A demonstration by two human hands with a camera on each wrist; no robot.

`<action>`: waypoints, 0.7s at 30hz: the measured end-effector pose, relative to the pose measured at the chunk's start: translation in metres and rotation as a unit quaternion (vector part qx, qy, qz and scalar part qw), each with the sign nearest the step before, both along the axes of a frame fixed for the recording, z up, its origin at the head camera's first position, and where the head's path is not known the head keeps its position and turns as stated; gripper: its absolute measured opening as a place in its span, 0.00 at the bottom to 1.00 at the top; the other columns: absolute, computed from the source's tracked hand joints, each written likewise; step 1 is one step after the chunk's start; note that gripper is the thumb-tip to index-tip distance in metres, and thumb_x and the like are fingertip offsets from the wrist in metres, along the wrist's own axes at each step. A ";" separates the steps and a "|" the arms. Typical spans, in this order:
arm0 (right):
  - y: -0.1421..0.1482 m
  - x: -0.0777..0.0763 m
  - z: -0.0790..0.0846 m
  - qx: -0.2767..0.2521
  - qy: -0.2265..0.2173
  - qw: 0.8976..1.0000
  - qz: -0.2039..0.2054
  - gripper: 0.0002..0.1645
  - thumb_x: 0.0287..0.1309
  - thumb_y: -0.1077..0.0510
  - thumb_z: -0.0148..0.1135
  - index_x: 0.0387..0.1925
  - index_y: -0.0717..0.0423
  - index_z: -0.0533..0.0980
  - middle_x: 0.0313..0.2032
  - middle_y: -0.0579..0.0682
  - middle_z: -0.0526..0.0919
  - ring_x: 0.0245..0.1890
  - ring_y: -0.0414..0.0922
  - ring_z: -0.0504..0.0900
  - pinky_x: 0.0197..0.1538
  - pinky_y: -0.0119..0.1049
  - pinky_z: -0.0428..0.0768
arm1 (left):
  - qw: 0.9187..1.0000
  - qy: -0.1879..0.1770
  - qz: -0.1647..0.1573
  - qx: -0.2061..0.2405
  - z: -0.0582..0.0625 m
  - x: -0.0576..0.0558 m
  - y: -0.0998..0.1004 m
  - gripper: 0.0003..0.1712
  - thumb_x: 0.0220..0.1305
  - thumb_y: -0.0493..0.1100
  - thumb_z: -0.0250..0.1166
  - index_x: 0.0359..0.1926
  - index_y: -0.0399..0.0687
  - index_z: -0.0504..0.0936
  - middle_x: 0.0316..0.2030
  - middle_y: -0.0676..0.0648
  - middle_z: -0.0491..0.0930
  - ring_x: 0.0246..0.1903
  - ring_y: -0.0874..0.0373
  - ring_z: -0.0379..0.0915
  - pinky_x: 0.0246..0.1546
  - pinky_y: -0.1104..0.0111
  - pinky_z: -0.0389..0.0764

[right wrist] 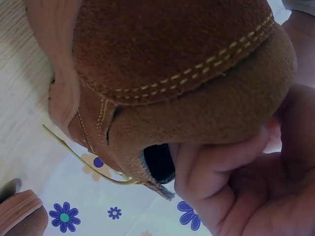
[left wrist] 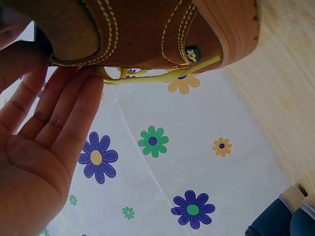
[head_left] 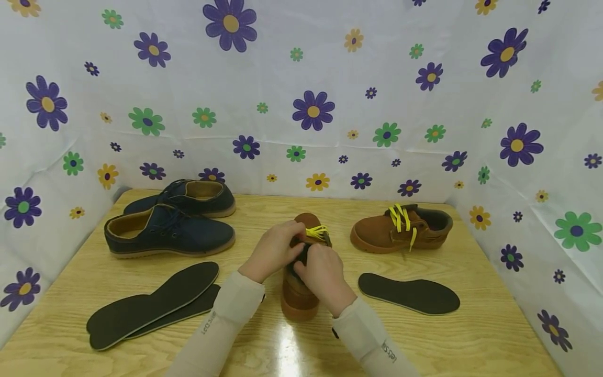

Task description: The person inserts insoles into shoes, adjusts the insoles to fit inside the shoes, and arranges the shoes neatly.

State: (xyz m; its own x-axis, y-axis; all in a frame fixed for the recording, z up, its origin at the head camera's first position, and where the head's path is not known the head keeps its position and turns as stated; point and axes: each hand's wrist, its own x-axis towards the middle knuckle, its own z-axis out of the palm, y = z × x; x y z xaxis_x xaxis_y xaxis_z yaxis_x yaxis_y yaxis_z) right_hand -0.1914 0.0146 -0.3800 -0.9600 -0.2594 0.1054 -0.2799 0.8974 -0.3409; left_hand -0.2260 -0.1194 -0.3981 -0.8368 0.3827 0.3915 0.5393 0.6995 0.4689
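A brown lace-up shoe (head_left: 300, 301) with yellow laces stands mid-table, its heel towards me. My left hand (head_left: 278, 248) pinches the edge of its opening; in the left wrist view the fingers (left wrist: 74, 105) lie along the outside, beside a hanging yellow lace (left wrist: 147, 77). At the opening's right side is my right hand (head_left: 325, 269). Its curled fingers (right wrist: 206, 162) reach over the padded collar (right wrist: 197, 120) and grip there, partly hidden inside. A black piece (right wrist: 160, 164) shows in the opening; whether it is the tongue or an insole, I cannot tell.
The other brown shoe (head_left: 377, 233) stands at the back right, a black insole (head_left: 410, 294) in front of it. Two dark blue shoes (head_left: 198, 233) are at the back left. Nearer, two black insoles (head_left: 155, 303) overlap. Flowered cloth (head_left: 264, 84) walls the wooden table (head_left: 264, 209).
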 end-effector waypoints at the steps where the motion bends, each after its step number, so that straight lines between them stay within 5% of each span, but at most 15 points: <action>1: 0.000 0.000 0.000 0.000 0.002 1.000 0.000 0.16 0.52 0.55 0.69 0.21 0.61 0.75 0.21 0.53 0.78 0.20 0.47 0.77 0.21 0.37 0.72 | 1.000 0.001 0.000 -0.001 0.000 0.000 0.000 0.11 0.56 0.31 0.69 0.29 0.48 0.74 0.28 0.50 0.74 0.26 0.59 0.66 0.29 0.65 0.71; 9: 0.002 -0.001 -0.005 -0.009 -0.015 1.000 0.015 0.19 0.50 0.56 0.71 0.10 0.53 0.74 0.12 0.43 0.73 0.14 0.40 0.70 0.18 0.31 0.66 | 1.000 0.003 -0.002 0.001 -0.002 -0.001 0.000 0.12 0.55 0.30 0.68 0.29 0.48 0.74 0.29 0.50 0.75 0.26 0.59 0.66 0.29 0.66 0.71; 21: 0.001 0.000 -0.005 -0.011 -0.058 0.998 0.003 0.19 0.50 0.53 0.72 0.11 0.52 0.77 0.14 0.43 0.77 0.17 0.40 0.74 0.22 0.33 0.71 | 1.000 0.011 -0.001 0.001 -0.001 -0.001 0.000 0.12 0.55 0.30 0.68 0.28 0.48 0.73 0.28 0.50 0.73 0.25 0.59 0.65 0.28 0.66 0.70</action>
State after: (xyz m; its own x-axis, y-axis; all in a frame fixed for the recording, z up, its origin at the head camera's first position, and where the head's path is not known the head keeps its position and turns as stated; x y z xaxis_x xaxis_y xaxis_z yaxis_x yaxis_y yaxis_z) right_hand -0.1918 0.0160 -0.3851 -0.9647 -0.2633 -0.0008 -0.2420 0.8880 -0.3911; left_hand -0.2265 -0.1195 -0.3995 -0.8275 0.3833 0.4102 0.5505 0.6977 0.4585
